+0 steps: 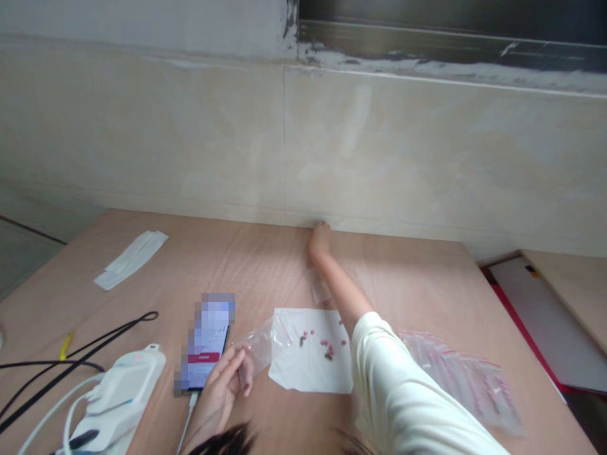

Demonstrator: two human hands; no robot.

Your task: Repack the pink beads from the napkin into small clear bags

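Observation:
My left hand point(232, 373) pinches a clear zip bag point(258, 344) near the front of the table. The bag's mouth end overlaps the left side of a white paper sheet point(303, 373). Scattered on the sheet are several small pink pill-like pieces point(324, 343) and a few dark greenish ones point(329, 356). At the table's far edge, against the wall, is my right hand point(321, 240) with its fingers curled; what they hold, if anything, is hidden. Under that forearm lies another clear plastic bag point(318, 284), partly covered. The right sleeve hides part of the sheet's right side.
Several filled zip bags point(467, 379) overlap in a row at the right. Left of the sheet lies a phone point(206, 347) with a white cable. A white power strip point(121, 392), black cables point(118, 328) and a folded white mask point(131, 258) occupy the left side.

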